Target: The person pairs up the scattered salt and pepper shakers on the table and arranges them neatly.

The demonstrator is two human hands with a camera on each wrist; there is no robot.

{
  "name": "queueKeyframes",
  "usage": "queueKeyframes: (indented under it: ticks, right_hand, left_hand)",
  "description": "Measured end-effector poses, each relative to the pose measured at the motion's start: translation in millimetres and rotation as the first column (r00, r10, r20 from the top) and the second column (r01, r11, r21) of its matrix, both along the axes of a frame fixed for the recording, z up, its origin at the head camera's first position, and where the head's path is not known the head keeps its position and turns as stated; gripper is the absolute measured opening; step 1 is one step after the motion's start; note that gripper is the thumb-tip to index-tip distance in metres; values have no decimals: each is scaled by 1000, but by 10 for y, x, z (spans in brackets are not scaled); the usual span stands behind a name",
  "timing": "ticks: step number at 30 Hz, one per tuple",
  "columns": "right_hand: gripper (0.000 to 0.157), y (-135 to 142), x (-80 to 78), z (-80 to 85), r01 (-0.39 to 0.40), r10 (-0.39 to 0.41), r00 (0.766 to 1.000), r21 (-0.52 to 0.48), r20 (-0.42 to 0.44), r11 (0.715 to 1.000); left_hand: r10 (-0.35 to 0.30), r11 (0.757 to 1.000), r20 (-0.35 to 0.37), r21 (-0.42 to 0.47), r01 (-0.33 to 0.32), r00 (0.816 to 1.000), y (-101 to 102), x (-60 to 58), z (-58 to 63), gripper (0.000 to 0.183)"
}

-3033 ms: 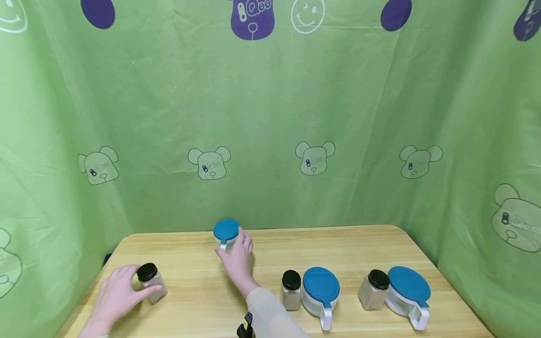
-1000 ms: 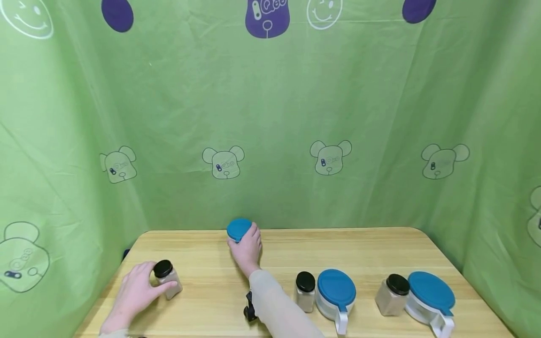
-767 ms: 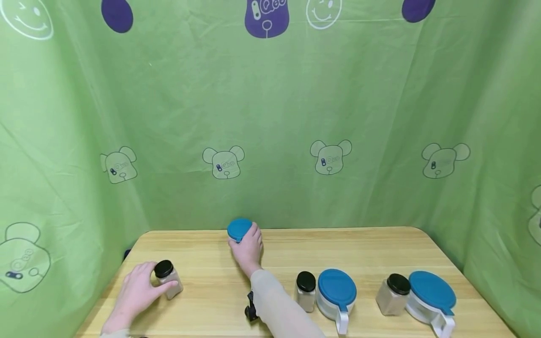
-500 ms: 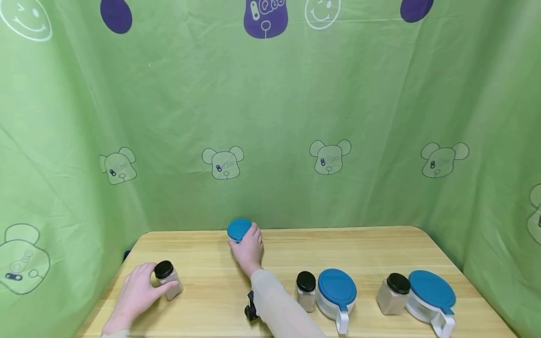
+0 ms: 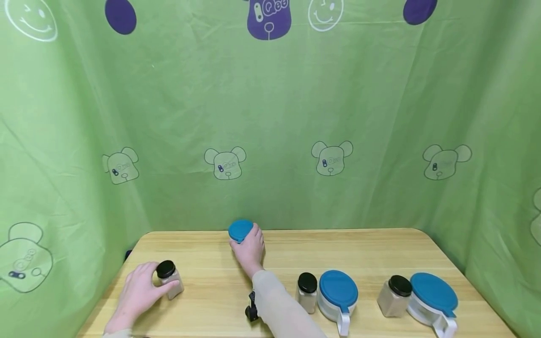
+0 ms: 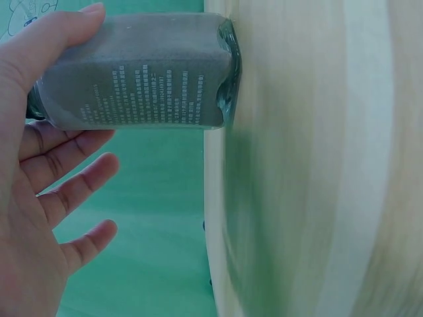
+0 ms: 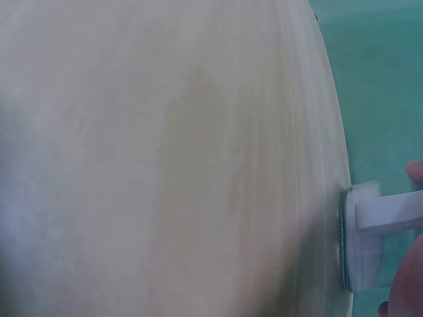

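At the table's left, my left hand (image 5: 139,290) holds an upright spice jar (image 5: 174,285) with a black lid, thumb on one side and index finger behind. The left wrist view shows the clear jar (image 6: 142,76) filled with greyish powder and printed with small white text, its base at the tabletop; the other fingers spread below it. Far back at the table's edge, my right hand (image 5: 250,248) grips a small canister with a blue lid (image 5: 240,230). Its white handle (image 7: 390,212) shows in the right wrist view, with only bits of my fingers visible there.
Toward the front right stand two pairs: a black-lidded jar (image 5: 307,293) beside a blue-lidded white canister (image 5: 338,287), and another jar (image 5: 393,299) beside a larger canister (image 5: 433,295). Handles point toward me. A green curtain (image 5: 270,197) closes off the wooden table's (image 5: 338,251) back and sides.
Since the oldest frame, my right hand has closed in around the far canister, covering its handle. The head view has turned slightly left. My left hand stays on its jar.
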State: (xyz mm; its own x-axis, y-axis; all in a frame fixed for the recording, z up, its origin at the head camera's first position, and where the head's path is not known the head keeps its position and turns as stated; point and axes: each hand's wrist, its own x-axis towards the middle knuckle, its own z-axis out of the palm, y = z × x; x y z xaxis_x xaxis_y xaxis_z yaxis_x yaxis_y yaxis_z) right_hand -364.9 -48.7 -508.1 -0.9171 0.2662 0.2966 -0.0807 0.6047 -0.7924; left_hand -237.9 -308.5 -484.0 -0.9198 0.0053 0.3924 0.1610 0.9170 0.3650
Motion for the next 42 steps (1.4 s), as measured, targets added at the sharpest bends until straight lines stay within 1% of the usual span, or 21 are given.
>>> queueKeyframes:
  ticks: [12,23,28,35,42]
  right_hand:
    - [92,-11,49,21,-13,12,1000,-24,-23,1000]
    - [92,-28,106,74,-30,30,1000,-46,-6,998]
    - [93,-19,167,121,-43,43,999,-55,6,998]
    - [94,9,273,162,-63,63,998,-33,20,997]
    - [93,59,395,186,-112,112,994,-79,1,991]
  left_hand:
    - [-5,1000,-13,3,5,1000,28,4,43,75]
    - [-9,1000,-28,10,9,1000,90,0,98,73]
    - [-14,1000,-64,10,15,998,103,-20,80,68]
    - [-21,1000,-73,20,22,997,123,-20,76,66]
    - [-27,999,-82,23,29,996,152,-20,84,63]
